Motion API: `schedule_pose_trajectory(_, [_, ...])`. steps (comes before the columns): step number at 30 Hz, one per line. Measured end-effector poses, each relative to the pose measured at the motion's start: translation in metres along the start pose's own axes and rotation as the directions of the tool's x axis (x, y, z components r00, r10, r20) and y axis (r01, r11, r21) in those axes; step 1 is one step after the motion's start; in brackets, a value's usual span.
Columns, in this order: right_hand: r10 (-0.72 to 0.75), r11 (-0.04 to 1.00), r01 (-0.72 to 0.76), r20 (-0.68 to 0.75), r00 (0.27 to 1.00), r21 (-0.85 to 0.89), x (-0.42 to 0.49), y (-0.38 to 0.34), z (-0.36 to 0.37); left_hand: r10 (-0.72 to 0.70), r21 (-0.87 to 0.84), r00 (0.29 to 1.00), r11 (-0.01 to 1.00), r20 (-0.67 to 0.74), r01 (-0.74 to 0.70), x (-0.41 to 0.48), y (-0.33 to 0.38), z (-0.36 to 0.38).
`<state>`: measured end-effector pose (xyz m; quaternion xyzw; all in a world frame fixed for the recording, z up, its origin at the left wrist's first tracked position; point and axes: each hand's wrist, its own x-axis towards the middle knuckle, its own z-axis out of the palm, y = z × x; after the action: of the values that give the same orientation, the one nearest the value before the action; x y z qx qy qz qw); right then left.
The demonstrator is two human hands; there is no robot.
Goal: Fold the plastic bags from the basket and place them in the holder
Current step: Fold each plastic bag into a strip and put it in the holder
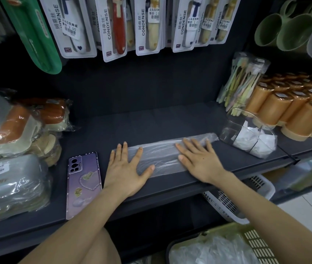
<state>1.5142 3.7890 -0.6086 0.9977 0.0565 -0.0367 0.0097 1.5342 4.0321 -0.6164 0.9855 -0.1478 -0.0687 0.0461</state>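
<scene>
Your shelf (151,126) gives you its widest room straight ahead: open dark surface runs from your fingertips back to the rear panel (151,88). Its front edge passes just under both your wrists. Wrapped packs (12,180) close off the side beyond your left hand (126,168). Rows of orange cups (294,115) close off the side well past your right hand (200,161). Below your right forearm, off the shelf, the basket (256,242) holds loose bags (218,252).

The bag (162,155) lies on the shelf as a long flat strip under both your hands. It runs from your left palm out past your right fingertips and ends just beside the holder (231,128); whether it touches, you cannot tell. The clear holder stands just beyond your right hand, with white folded bags (254,141) inside it. A phone (83,185) lies back up just left of your left hand, apart from it, its near end reaching the shelf's front edge.

Both your hands lie palm down, fingers straight and spread, pressing flat on the strip: the left on its left end, the right on its middle.
</scene>
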Motion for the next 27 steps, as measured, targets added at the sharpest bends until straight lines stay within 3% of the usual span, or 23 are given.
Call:
schedule_pose_trajectory(2, [0.024, 1.000, -0.024, -0.066, 0.998, -0.002, -0.010, 0.017, -0.002, 0.000, 0.004, 1.000, 1.000, 0.002, 0.000, 0.001, -0.001, 0.001])
schedule_pose_trajectory(4, [-0.067, 0.989, 0.094, -0.210, 0.975, 0.118, -0.021, 0.019, -0.001, -0.002, 0.003, 1.000, 1.000, -0.001, 0.002, 0.001, -0.001, 0.001])
schedule_pose_trajectory(7, [-0.222, 0.938, 0.308, -0.406, 0.886, 0.161, -0.030, 0.017, 0.007, 0.001, -0.005, 1.000, 1.000, -0.013, -0.002, 0.000, -0.001, 0.002])
schedule_pose_trajectory(11, [-0.239, 0.927, 0.360, -0.570, 0.786, 0.108, -0.025, 0.016, 0.013, 0.012, -0.052, 0.999, 0.999, -0.039, -0.014, -0.001, -0.002, -0.001])
schedule_pose_trajectory(15, [-0.216, 0.930, 0.343, -0.562, 0.799, 0.130, -0.029, 0.002, 0.010, 0.006, -0.173, 0.990, 0.984, -0.143, -0.031, -0.006, -0.001, -0.009])
schedule_pose_trajectory(19, [-0.199, 0.937, 0.319, -0.533, 0.822, 0.143, -0.056, -0.005, 0.006, 0.242, -0.189, 0.856, 0.914, -0.457, -0.360, -0.024, -0.002, -0.018])
schedule_pose_trajectory(23, [-0.130, 0.913, 0.305, -0.515, 0.848, 0.272, -0.085, -0.006, -0.001, 0.371, -0.247, 0.899, 0.872, -0.232, -0.423, -0.037, -0.002, -0.023])
schedule_pose_trajectory(27, [-0.003, 0.876, 0.176, -0.361, 0.933, 0.449, -0.085, -0.005, -0.016, 0.325, -0.396, 0.935, 0.847, -0.141, -0.354, -0.021, -0.008, -0.027])
